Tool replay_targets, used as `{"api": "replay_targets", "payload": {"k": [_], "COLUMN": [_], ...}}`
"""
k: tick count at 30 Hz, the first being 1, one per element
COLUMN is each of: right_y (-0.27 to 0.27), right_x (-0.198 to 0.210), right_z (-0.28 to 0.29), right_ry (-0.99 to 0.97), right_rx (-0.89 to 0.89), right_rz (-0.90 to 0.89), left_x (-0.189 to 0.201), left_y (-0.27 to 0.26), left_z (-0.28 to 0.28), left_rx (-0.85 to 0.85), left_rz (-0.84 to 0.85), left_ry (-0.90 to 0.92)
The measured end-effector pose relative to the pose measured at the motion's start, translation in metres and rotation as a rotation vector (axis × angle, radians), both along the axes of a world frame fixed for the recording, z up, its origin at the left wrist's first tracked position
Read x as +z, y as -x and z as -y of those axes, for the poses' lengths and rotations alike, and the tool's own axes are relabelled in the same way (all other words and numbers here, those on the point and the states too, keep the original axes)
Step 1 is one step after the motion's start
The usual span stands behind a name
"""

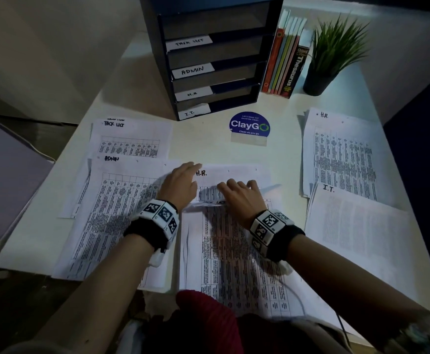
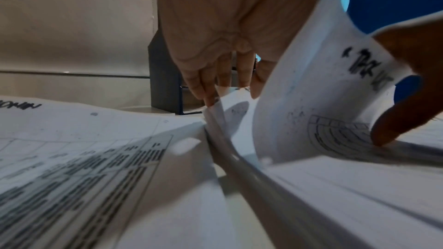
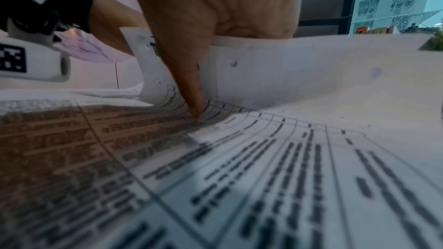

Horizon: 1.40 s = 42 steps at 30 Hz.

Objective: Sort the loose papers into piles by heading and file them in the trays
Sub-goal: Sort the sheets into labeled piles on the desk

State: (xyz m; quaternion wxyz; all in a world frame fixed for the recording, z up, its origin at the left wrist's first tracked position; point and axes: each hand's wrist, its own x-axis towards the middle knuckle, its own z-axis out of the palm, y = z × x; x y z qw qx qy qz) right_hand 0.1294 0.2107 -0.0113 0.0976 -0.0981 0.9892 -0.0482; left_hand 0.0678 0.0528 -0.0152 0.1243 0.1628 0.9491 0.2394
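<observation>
A central stack of loose printed sheets [image 1: 234, 251] lies in front of me. My right hand [image 1: 236, 190] curls its fingers over the top edge of the top sheet [image 2: 311, 92], headed TASK LIST, and rolls it back, with the thumb [image 3: 191, 92] pressing on its face. Underneath shows a sheet headed H.R. [image 1: 234, 172]. My left hand [image 1: 185, 175] rests straight fingertips [image 2: 208, 94] on that stack's upper left corner. Sorted piles lie around: TASK LIST [image 1: 132, 139], ADMIN [image 1: 116, 213], H.R. [image 1: 341, 154], I.T. [image 1: 357, 231]. The dark tray stack [image 1: 267, 60] stands behind, its shelves labelled TASK LIST, ADMIN, H.R and I.T.
Upright books [image 1: 285, 60] and a potted plant [image 1: 331, 54] stand right of the trays. A round blue ClayGo sign [image 1: 249, 126] sits between the trays and my hands. The white desk [image 1: 208, 146] ends at a left edge close to the ADMIN pile.
</observation>
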Motion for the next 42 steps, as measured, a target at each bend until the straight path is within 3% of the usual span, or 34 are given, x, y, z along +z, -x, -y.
{"api": "replay_targets", "payload": {"k": [11,19,26,35,39,42], "right_y": [0.021,0.016,-0.005,0.01,0.021,0.024], "right_x": [0.008,-0.001,-0.003,0.002,0.007,0.009], "right_z": [-0.003,-0.006,0.001,0.002,0.003,0.003], "right_ry": [0.063,0.018,0.037,0.062,0.056,0.06], "right_rx": [-0.094,-0.043,0.044,0.011,-0.004,0.01], "right_rz": [0.11,0.082,-0.013,0.07,0.126,0.132], "left_x": [-0.003,-0.007,-0.007,-0.007,-0.007,-0.004], "left_y": [-0.015,-0.017,-0.011,-0.014,-0.017,-0.019], "left_z": [0.007,0.013,0.009,0.009,0.01,0.01], "left_rx": [-0.043,0.029,0.254,0.103,0.048,0.109], "left_rz": [-0.154,-0.119,0.033,-0.097,-0.152,-0.055], "left_ry": [-0.06,-0.174,-0.521,-0.254,-0.288,-0.378]}}
